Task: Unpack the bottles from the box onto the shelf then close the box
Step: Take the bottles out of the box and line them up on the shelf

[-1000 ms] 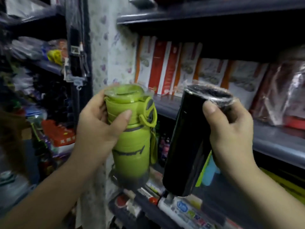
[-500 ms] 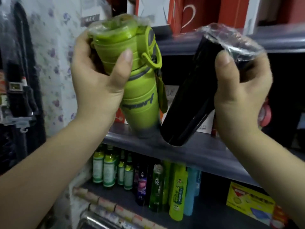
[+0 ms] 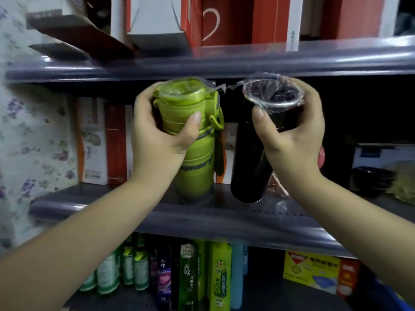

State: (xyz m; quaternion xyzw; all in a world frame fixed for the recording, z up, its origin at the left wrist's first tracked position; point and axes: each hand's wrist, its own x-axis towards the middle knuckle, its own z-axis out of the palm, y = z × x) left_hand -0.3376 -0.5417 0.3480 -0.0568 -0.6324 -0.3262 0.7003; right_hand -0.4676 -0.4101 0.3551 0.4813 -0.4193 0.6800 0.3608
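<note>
My left hand (image 3: pixel 157 140) grips a green sports bottle (image 3: pixel 197 158) in clear wrap by its cap end. The bottle stands upright with its base on or just above the grey middle shelf (image 3: pixel 202 218). My right hand (image 3: pixel 292 140) holds a black bottle (image 3: pixel 247 167), also wrapped in clear film, near its top. That one is almost upright beside the green one, with its base at the shelf surface. The two bottles stand side by side with a narrow gap between them. The box is not in view.
Red and white cartons (image 3: pixel 105 142) stand at the back of the middle shelf. The upper shelf (image 3: pixel 247 61) carries red boxes and an open grey carton (image 3: pixel 157 30). Several bottles (image 3: pixel 186 274) fill the lower shelf. Dark bowls (image 3: pixel 370 178) sit at the right.
Both hands have brought the bottles down from a tilted, raised position into the middle shelf and stood them nearly upright. The view has shifted up toward that shelf.
</note>
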